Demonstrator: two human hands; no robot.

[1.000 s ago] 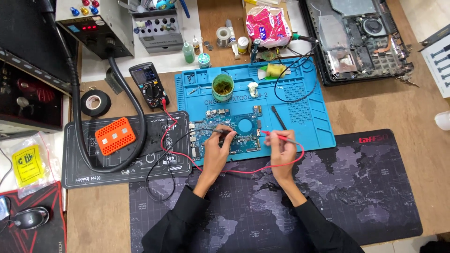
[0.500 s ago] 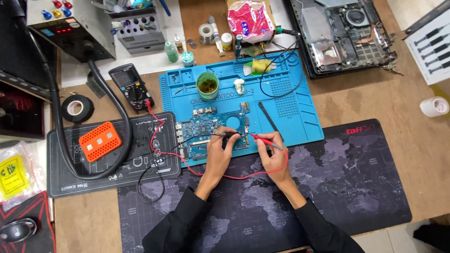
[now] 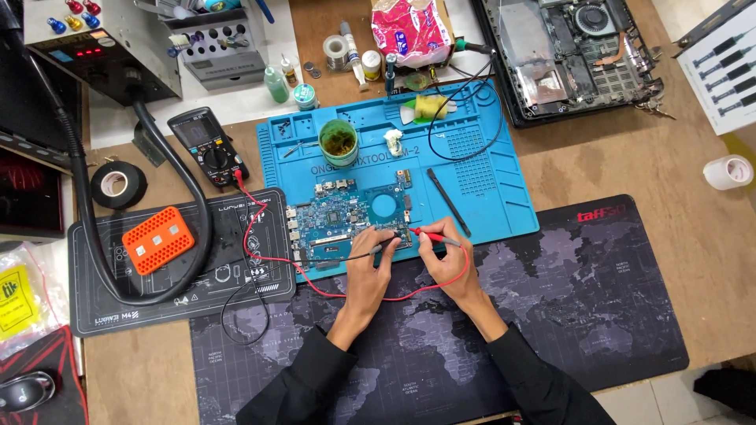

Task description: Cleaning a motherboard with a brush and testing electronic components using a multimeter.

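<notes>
From the camera on my head, looking straight down, my left hand (image 3: 368, 267) was curled with its fingertips pinched on the black probe (image 3: 378, 250), whose tip rested on the lower edge of the blue circuit board (image 3: 346, 214). My right hand (image 3: 446, 260) sat just beside it, thumb and forefinger pinched on the red probe (image 3: 429, 234), which lay nearly flat and pointed left toward the same corner of the board. The two hands were close together but not touching. The board lay on the lower left part of the blue silicone work mat (image 3: 480, 169), touching its surface, with my hands resting partly on the dark world-map desk mat (image 3: 551, 307) below it. The red lead (image 3: 315, 279) looped under my wrists and ran up left across the black cutting mat (image 3: 102, 299) toward the multimeter (image 3: 206, 145), which lay tilted at the upper left of the blue mat; the black lead (image 3: 331, 258) ran left from my left hand, and I could not tell where it ended. On the blue mat stood a green cup (image 3: 339, 142) above the board, and a black spudger (image 3: 447, 201) lay slanted just right of the board. An orange perforated block (image 3: 157, 239) sat on the black mat, a roll of black tape (image 3: 118, 184) lay near it, and an opened laptop chassis (image 3: 575, 55) lay at the top right, well apart from my hands.
</notes>
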